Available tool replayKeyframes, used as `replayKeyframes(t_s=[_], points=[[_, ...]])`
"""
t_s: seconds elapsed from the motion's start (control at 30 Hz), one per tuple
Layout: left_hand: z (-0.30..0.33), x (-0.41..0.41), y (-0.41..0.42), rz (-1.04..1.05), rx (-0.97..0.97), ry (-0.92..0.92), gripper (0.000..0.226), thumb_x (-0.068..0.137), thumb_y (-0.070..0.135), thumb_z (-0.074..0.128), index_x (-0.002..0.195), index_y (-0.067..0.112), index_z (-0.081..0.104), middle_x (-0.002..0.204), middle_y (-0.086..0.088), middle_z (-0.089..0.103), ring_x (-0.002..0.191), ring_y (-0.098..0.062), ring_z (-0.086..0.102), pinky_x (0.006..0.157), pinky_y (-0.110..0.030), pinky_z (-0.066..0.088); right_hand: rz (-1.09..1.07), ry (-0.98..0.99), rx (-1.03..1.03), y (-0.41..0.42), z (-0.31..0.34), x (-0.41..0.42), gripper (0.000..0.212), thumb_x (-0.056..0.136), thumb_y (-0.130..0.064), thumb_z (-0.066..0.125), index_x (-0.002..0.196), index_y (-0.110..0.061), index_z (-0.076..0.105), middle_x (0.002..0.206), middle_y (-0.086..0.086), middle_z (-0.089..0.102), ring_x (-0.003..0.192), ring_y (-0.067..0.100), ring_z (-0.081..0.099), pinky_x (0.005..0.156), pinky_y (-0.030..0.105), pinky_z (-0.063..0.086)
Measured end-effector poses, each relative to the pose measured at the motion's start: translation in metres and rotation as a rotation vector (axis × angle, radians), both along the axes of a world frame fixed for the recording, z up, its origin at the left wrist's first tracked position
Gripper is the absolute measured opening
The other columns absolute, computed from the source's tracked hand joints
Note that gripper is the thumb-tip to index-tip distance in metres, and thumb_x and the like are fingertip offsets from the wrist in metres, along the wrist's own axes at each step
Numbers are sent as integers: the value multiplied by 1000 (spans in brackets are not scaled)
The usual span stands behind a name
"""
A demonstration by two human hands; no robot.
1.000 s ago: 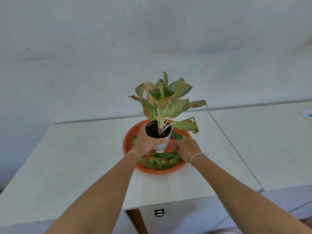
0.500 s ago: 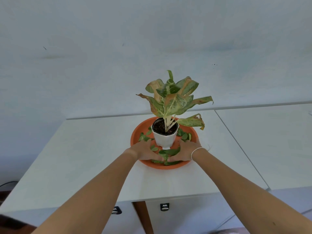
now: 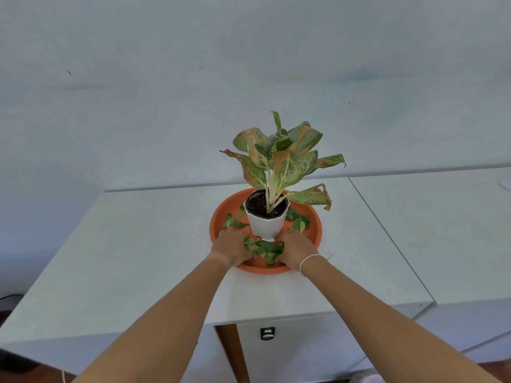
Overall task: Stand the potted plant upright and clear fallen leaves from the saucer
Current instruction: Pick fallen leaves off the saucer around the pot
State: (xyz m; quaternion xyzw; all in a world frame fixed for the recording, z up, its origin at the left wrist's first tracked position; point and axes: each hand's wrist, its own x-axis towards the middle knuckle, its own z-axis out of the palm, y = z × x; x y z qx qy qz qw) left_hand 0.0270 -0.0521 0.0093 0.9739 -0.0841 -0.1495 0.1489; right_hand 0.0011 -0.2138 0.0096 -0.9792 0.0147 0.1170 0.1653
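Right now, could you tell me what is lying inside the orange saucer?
The upright white pot and scattered green leaves lie in the saucer; the left hand and right hand cover part of the front.

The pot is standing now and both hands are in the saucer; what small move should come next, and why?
Probably close both hands around the leaf pile between them and lift it out. The potted plant stands upright in the orange saucer, so only leaves remain; more lie left and right of the pot.

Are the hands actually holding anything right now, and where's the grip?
Left hand and right hand press in on a clump of fallen leaves at the saucer's near side; whether fingers are curled under them cannot be told.
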Motion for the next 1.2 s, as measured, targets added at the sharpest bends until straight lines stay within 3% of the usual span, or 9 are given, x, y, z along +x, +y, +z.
replayKeyframes(t_s=[0.1, 0.23, 0.37, 0.5, 0.7, 0.9, 1.03, 1.1, 1.2], points=[[-1, -5, -1, 7, -134, -11, 23, 86, 17, 60, 105, 13, 72, 113, -11, 67, 112, -30, 57, 92, -37, 51, -5, -63, 6, 5, -4, -2, 28, 85, -7, 53, 110, -8, 66, 114, 12, 62, 102, 29, 60, 74, 30, 46], [1, -14, -4, -28, -258, -29, 32, 90, 3, 46, 97, 11, 76, 102, -12, 73, 96, -29, 65, 86, -40, 54, -2, -110, 34, 8, -6, -4, 36, 87, -2, 45, 115, -13, 66, 116, 12, 60, 104, 30, 59, 82, 31, 46], [-1, -17, -7, 0, -333, -42, 35, 91, 4, 46, 104, 15, 76, 98, -8, 74, 89, -28, 66, 81, -37, 55, -122, -80, 186, 10, -8, -4, 32, 86, -1, 44, 103, -6, 71, 108, 13, 66, 91, 27, 59, 72, 27, 41], [-3, -18, -9, 23, -416, 6, 24, 88, 17, 58, 103, 18, 76, 94, -10, 75, 76, -19, 61, 71, -30, 49, -175, -57, 260, 10, -6, -4, 29, 84, 0, 45, 93, -2, 72, 100, 15, 69, 79, 24, 55, 70, 26, 40], [-9, -19, -13, 12, -306, -22, 29, 84, 30, 67, 110, 19, 73, 108, -12, 66, 108, -27, 54, 89, -32, 47, -235, -39, 301, 3, 3, -4, 30, 86, 0, 43, 91, 1, 73, 100, 17, 70, 79, 24, 56, 82, 35, 50], [-8, -23, -16, 43, -271, -48, 25, 88, 27, 60, 108, 18, 73, 115, -14, 60, 113, -32, 51, 97, -40, 46, -349, -11, 362, -13, 22, 2, 34, 89, 3, 44, 100, -8, 74, 123, 9, 65, 116, 26, 56, 97, 28, 43], [-5, -25, -24, 111, -254, -25, 33, 89, 38, 55, 99, 11, 72, 114, -14, 58, 115, -32, 50, 97, -42, 46, -376, 30, 381, -27, 28, 1, 28, 88, 0, 52, 106, -9, 72, 113, 9, 64, 100, 24, 57, 93, 30, 46], [-6, -27, -31, 133, -237, -15, 43, 82, 48, 61, 96, 8, 69, 113, -13, 57, 116, -31, 47, 96, -40, 47, -421, 26, 386, -34, 29, -1, 27, 88, -2, 53, 108, -2, 70, 116, 13, 66, 103, 27, 60, 94, 32, 48], [-6, -30, -41, 137, -155, -36, 56, 77, 52, 67, 113, 10, 61, 121, -12, 51, 121, -32, 41, 96, -36, 42, -467, 25, 412, -37, 29, -3, 28, 87, -4, 55, 111, 4, 66, 119, 19, 65, 111, 32, 60, 98, 37, 49]])
